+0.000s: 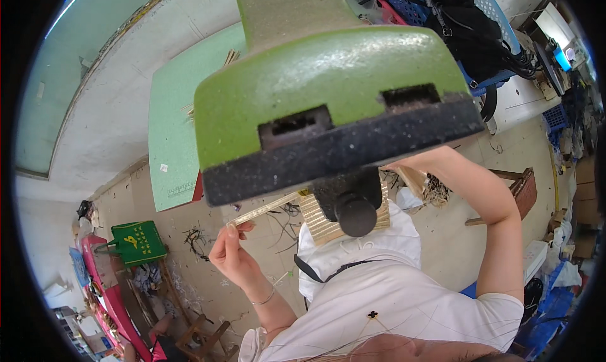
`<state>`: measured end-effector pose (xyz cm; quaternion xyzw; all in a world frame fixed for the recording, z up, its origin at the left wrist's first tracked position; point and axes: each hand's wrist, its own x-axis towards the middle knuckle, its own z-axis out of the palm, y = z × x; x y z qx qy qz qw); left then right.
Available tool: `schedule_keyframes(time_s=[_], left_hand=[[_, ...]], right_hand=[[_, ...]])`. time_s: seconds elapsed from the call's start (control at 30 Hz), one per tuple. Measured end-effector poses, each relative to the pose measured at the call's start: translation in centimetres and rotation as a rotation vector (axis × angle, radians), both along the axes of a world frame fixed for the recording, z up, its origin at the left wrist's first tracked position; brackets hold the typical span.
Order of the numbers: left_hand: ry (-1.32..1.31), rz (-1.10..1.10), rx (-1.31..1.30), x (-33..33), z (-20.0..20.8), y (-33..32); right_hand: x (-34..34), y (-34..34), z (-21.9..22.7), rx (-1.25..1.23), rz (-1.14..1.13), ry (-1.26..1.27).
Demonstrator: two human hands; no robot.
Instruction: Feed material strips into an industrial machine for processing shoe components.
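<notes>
My left hand [232, 253] is closed, pinching one end of a narrow gold-beige strip [265, 209] between thumb and fingers. The strip runs up and to the right, and its far end passes under the machine head. A large green and black machine head [328, 78] hangs over the middle and hides much of the work. Behind its right side is my right hand [421, 160]; its fingers are hidden. Below the machine's round black knob [356, 214] lies a ribbed gold piece [325, 226], over the white cloth [385, 242] on my lap.
A light-green table [173, 135] with thin sticks stands left of the machine. A green bag [138, 243] is at the lower left, near a wooden stool [202, 337]. Dark scraps [202, 242] litter the floor. Blue crates with a black bag [467, 27] stand at the upper right, a brown chair [522, 195] at the right.
</notes>
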<state>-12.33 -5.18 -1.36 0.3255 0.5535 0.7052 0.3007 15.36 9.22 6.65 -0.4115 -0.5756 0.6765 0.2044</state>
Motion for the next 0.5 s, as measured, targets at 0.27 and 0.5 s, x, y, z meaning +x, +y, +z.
schedule_keyframes(time_s=[0.27, 0.5], left_hand=[[-0.048, 0.104, 0.013, -3.7, -0.6, -1.7], [-0.002, 0.337, 0.095, -3.5, -0.4, 0.0]], right_hand=[[-1.3, -1.1, -2.9, 0.032, -0.116, 0.143], [0.6, -3.6, -3.1, -0.107, -0.151, -0.019]])
